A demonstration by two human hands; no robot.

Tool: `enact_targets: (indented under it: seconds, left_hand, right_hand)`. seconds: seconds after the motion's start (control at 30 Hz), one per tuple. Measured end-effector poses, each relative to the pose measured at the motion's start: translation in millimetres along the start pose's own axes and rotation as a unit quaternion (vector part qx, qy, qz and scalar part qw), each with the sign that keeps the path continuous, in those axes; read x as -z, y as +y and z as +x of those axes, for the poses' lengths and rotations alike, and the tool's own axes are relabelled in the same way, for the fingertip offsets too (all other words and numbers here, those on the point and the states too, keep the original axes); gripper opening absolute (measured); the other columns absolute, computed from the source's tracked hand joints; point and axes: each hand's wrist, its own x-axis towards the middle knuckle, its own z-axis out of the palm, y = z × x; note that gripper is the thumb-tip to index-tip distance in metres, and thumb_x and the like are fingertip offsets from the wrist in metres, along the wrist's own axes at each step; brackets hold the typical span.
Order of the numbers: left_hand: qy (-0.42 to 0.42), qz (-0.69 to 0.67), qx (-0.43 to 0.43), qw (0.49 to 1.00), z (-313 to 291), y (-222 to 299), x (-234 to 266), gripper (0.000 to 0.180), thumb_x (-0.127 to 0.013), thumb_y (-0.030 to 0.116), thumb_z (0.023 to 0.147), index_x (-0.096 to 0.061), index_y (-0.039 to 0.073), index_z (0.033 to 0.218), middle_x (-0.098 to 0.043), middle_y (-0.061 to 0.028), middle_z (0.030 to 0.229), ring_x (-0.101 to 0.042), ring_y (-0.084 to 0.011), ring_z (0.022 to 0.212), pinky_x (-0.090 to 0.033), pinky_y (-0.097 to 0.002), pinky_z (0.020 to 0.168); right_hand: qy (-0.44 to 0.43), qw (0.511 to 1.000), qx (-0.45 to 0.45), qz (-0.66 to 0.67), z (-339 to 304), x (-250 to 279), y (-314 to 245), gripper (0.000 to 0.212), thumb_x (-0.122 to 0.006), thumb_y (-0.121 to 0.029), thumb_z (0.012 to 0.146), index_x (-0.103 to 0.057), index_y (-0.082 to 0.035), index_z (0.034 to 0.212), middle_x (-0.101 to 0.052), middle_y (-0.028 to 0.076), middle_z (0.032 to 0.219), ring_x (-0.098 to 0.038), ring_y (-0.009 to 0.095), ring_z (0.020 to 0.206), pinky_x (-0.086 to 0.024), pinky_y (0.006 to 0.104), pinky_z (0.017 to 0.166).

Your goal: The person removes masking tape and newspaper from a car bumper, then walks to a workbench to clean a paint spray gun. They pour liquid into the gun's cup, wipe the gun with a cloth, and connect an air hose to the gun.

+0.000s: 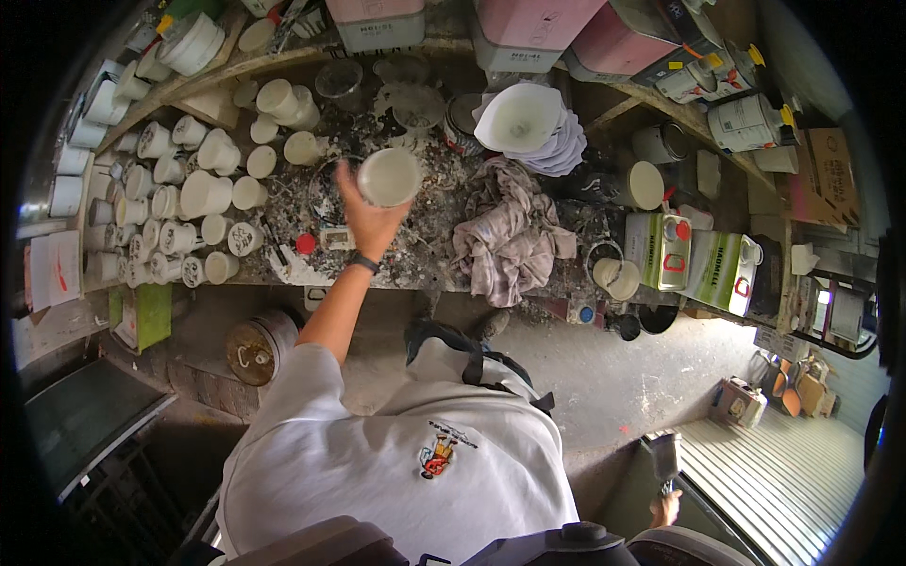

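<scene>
Above the cluttered workbench (377, 267), my left hand (371, 219) is closed on a round white plastic tub (390, 177), its fingers and thumb around the near side. Far off to the lower right, my right hand (666, 509) is closed on the handle of what looks like a spray gun (666, 458) with a grey cup. The lower part of that tool is hidden in the fingers. Under and beside the tub lie a red lid (306, 243) and paint-spattered debris. A crumpled, stained cloth (505, 231) is to the right of my left hand.
Many white tubs (206, 193) crowd the bench's left. A stack of white paper cones (528, 127) stands at the back, near pink-and-grey tins (533, 33). Green-and-white cans (719, 272) sit on the right. A metal drum (260, 349) stands below the bench.
</scene>
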Motion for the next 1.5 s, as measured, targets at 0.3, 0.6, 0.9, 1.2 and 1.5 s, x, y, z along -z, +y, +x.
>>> enact_targets:
  seconds: [0.3, 0.6, 0.9, 1.2, 1.5]
  left_hand:
    - [-0.177, 0.015, 0.096, 0.98, -17, -12, -98, 0.125, -0.093, 0.023, 0.074, -0.007, 0.004, 0.163, -0.038, -0.0298, 0.158, -0.051, -0.0408, 0.138, -0.049, -0.0494, 0.108]
    - [-0.277, 0.022, -0.066, 0.958, -137, 5, -58, 0.084, -0.08, 0.016, 0.087, -0.032, 0.003, 0.155, -0.048, -0.0189, 0.136, -0.052, -0.0343, 0.12, -0.045, -0.0494, 0.101]
    - [-0.293, 0.177, -0.147, 0.928, -126, 35, -94, 0.087, -0.084, 0.033, 0.086, -0.036, 0.013, 0.155, -0.036, -0.0236, 0.152, -0.038, -0.0461, 0.135, -0.036, -0.0622, 0.108]
    - [-0.331, 0.045, -0.01, 0.943, -117, 13, -101, 0.08, -0.082, 0.018, 0.086, -0.041, 0.005, 0.153, -0.044, -0.0281, 0.151, -0.047, -0.0466, 0.137, -0.047, -0.0516, 0.106]
    - [-0.467, 0.02, -0.119, 0.876, -83, 53, -80, 0.049, -0.078, 0.022, 0.085, -0.066, -0.002, 0.125, -0.066, -0.0219, 0.127, -0.06, -0.0429, 0.117, -0.048, -0.0502, 0.098]
  right_hand:
    - [0.131, 0.99, 0.045, -0.034, -9, 63, 17, 0.049, -0.044, -0.017, 0.106, -0.039, -0.002, 0.152, -0.066, 0.022, 0.134, -0.065, 0.038, 0.12, -0.05, 0.0473, 0.104]
    - [0.18, 0.974, 0.129, -0.048, 5, 91, 16, 0.04, -0.047, -0.025, 0.102, -0.06, -0.013, 0.137, -0.068, 0.019, 0.129, -0.066, 0.038, 0.116, -0.053, 0.0461, 0.099]
    - [0.251, 0.916, 0.172, -0.262, 9, 117, -58, 0.06, -0.052, -0.016, 0.097, -0.04, -0.018, 0.156, -0.076, 0.012, 0.079, -0.076, 0.03, 0.07, -0.06, 0.0427, 0.061]
    - [0.221, 0.945, 0.164, -0.177, 16, 93, -77, 0.054, -0.05, -0.016, 0.099, -0.039, -0.013, 0.151, -0.076, 0.018, 0.089, -0.076, 0.037, 0.081, -0.06, 0.0494, 0.066]
    - [0.069, 0.944, 0.314, 0.07, -66, 28, -136, 0.068, -0.063, -0.011, 0.092, -0.038, -0.01, 0.155, -0.072, 0.026, 0.091, -0.072, 0.043, 0.085, -0.056, 0.049, 0.075]
